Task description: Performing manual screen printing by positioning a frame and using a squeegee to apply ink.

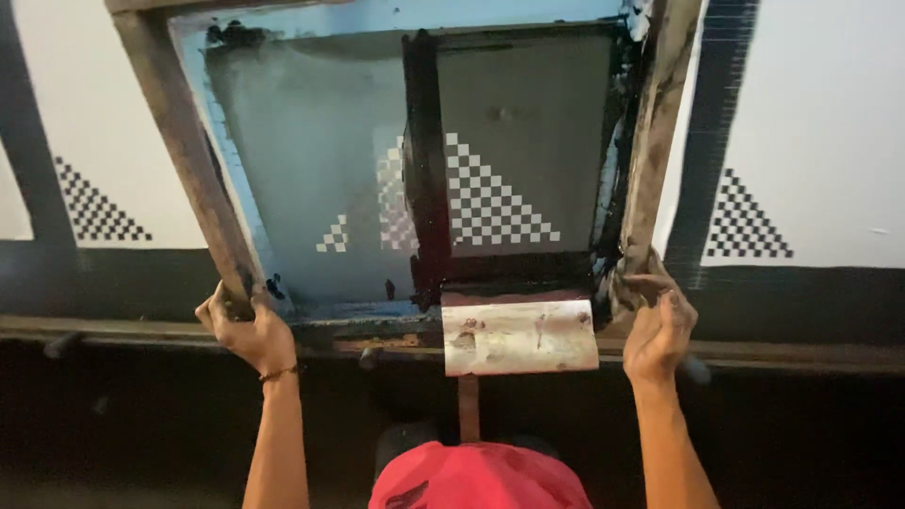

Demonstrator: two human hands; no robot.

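Note:
A wooden screen-printing frame [179,141] with a blue-green mesh lies over white cloth on a long table. A checkered triangle stencil [490,203] shows through the mesh. My left hand [247,325] grips the frame's near left corner. My right hand [658,325] grips the near right corner, fingers smeared with black ink. A squeegee [518,336] with a pale, stained blade rests inside the frame at its near edge, its wooden handle pointing toward me. Black ink streaks run down the mesh middle and along the right side.
White cloth [820,113] carries printed checkered triangles at the left [94,207] and at the right [745,221], with dark bands between panels. The table's dark front rail [801,353] runs across. A red cloth [481,476] sits below, near my body.

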